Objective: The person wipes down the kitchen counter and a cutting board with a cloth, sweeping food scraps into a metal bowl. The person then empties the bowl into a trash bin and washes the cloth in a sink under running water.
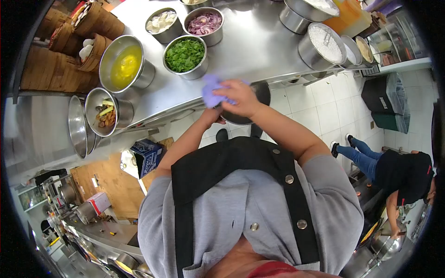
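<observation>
A purple cloth [213,91] is bunched in my right hand [240,97], whose fingers are closed on it at the front edge of the steel counter. Below it, my left hand [212,116] is closed at the near left side of a dark round pan [262,95]; its fingers are partly hidden. The pan lies off the counter edge, partly covered by my right hand and forearm. Just beyond the cloth stands a steel pot of chopped green herbs [185,54].
Steel pots of sliced red onion [204,24], white slices [161,22] and yellow oil [124,67] stand on the counter [252,41]. White powder fills a pot [323,44] at right. Bamboo steamers [60,69] are at left. Another person [401,173] works behind, right.
</observation>
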Demonstrator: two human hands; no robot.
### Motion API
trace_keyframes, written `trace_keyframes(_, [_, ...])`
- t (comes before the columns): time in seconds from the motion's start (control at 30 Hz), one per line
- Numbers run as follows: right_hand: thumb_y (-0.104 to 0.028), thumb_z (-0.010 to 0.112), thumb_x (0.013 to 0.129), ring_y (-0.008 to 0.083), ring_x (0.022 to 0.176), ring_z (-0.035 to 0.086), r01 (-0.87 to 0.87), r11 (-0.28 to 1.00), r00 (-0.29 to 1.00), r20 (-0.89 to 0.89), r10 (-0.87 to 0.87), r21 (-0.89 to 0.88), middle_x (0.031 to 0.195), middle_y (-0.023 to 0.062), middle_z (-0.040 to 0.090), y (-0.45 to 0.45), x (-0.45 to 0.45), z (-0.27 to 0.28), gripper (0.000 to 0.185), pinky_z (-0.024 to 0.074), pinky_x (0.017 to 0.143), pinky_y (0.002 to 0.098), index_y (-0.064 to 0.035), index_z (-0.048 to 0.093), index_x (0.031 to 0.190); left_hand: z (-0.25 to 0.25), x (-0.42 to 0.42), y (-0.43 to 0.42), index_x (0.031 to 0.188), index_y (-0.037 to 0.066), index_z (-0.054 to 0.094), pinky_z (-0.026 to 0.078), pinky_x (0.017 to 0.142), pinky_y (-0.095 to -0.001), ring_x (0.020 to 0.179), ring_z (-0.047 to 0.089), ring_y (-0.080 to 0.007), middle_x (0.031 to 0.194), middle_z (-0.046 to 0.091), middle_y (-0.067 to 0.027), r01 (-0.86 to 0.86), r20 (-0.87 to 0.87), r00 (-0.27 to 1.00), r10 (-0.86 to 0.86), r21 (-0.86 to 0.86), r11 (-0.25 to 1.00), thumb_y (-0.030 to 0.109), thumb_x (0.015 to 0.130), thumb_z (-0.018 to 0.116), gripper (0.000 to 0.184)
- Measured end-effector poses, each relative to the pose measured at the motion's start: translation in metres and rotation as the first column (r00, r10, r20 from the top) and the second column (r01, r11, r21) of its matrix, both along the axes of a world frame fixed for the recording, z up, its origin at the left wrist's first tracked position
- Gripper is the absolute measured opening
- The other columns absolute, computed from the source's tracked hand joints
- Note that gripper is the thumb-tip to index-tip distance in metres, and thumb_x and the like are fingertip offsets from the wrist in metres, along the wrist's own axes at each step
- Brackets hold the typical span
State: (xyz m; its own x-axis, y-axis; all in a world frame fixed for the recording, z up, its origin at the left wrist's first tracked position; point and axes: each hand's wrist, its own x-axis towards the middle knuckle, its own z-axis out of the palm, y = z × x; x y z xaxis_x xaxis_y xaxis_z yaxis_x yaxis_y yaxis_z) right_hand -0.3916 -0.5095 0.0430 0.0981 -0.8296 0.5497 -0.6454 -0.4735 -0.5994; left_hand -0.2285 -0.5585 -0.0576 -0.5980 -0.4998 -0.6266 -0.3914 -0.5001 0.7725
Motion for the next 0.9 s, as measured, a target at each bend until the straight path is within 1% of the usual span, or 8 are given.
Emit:
trace_keyframes(0.1, [-0.016,0.063,0.067,0.0259,0.096,0.055,-0.382,0.923,0.914,-0.167,0.371,-0.042,0.106,0.0079,0.056,-0.023,0.019,-0.006,0.038,0.0441,0.081,0.0387,-0.0193,0.062,0.104,0.002,-0.006,0.000,0.117,0.001,0.042,0.055,0.050,-0.0298,0.061,0.061,-0.0209,0.092,0.057,-0.0123,0.035,0.002,0.999,-0.035,-0.006,0.999,0.027,0.086,0.049,0.041])
trace_keyframes(0.2, [-0.017,0.060,0.069,0.0223,0.097,0.054,-0.486,0.862,0.812,-0.436,0.387,-0.142,0.105,0.0039,0.056,-0.032,0.013,0.001,0.021,0.0439,0.082,0.0353,-0.0162,0.064,0.089,0.001,-0.006,0.008,0.117,0.002,0.043,0.055,0.050,-0.0291,0.062,0.061,-0.0202,0.093,0.057,-0.0116,0.054,0.012,0.998,-0.054,-0.001,0.999,0.031,0.088,0.049,0.042])
trace_keyframes(0.37, [-0.015,0.055,0.069,0.0192,0.094,0.053,-0.499,0.863,0.527,-0.762,0.377,0.082,0.095,0.0017,0.055,-0.008,-0.047,0.006,0.019,0.0421,0.083,0.0325,-0.0106,0.060,0.087,-0.011,-0.009,0.027,0.121,0.000,0.039,0.057,0.057,-0.0360,0.078,0.060,-0.0264,0.106,0.053,-0.0149,-0.089,0.068,0.994,0.087,0.038,0.995,0.017,0.084,0.048,0.042])
trace_keyframes(0.43, [-0.015,0.055,0.069,0.0194,0.093,0.052,-0.322,0.945,0.690,-0.669,0.277,0.059,0.095,0.0019,0.054,0.008,-0.072,0.000,0.014,0.0425,0.083,0.0324,-0.0097,0.060,0.080,-0.007,-0.016,0.035,0.122,-0.004,0.035,0.058,0.058,-0.0372,0.079,0.059,-0.0293,0.105,0.052,-0.0189,-0.144,0.067,0.988,0.141,0.048,0.988,0.010,0.081,0.046,0.044])
trace_keyframes(0.57, [-0.015,0.055,0.070,0.0207,0.101,0.050,-0.272,0.940,0.576,-0.747,0.331,0.206,0.104,0.0021,0.055,0.036,-0.138,0.015,0.018,0.0406,0.086,0.0347,-0.0102,0.063,0.085,-0.017,-0.032,0.043,0.128,0.003,0.024,0.056,0.050,-0.0324,0.060,0.060,-0.0247,0.097,0.055,-0.0193,-0.203,-0.013,0.979,0.205,0.098,0.974,0.008,0.078,0.046,0.055])
trace_keyframes(0.73, [-0.010,0.062,0.066,0.0252,0.096,0.051,-0.133,0.949,0.724,-0.626,0.290,0.286,0.100,0.0062,0.056,0.065,-0.165,0.048,0.017,0.0423,0.083,0.0377,-0.0094,0.063,0.083,-0.009,-0.040,0.051,0.127,0.001,0.027,0.056,0.049,-0.0329,0.061,0.061,-0.0255,0.098,0.055,-0.0209,-0.202,0.008,0.979,0.202,0.039,0.979,0.010,0.077,0.046,0.054])
trace_keyframes(0.83, [-0.005,0.060,0.064,0.0244,0.098,0.051,-0.151,0.899,0.905,-0.309,0.293,0.411,0.101,0.0068,0.057,0.073,-0.158,0.066,0.030,0.0414,0.086,0.0349,-0.0093,0.064,0.093,-0.008,-0.041,0.056,0.125,-0.001,0.033,0.056,0.049,-0.0322,0.062,0.062,-0.0256,0.094,0.056,-0.0200,-0.247,0.011,0.969,0.247,0.019,0.969,0.011,0.077,0.047,0.051])
trace_keyframes(0.9, [-0.002,0.056,0.064,0.0203,0.098,0.052,-0.275,0.735,0.949,0.296,0.105,0.619,0.104,0.0064,0.056,0.068,-0.142,0.078,0.038,0.0400,0.087,0.0302,-0.0078,0.064,0.100,-0.003,-0.037,0.057,0.125,0.000,0.033,0.056,0.048,-0.0315,0.059,0.061,-0.0243,0.089,0.056,-0.0180,-0.201,-0.030,0.979,0.203,0.049,0.978,0.012,0.078,0.047,0.051])
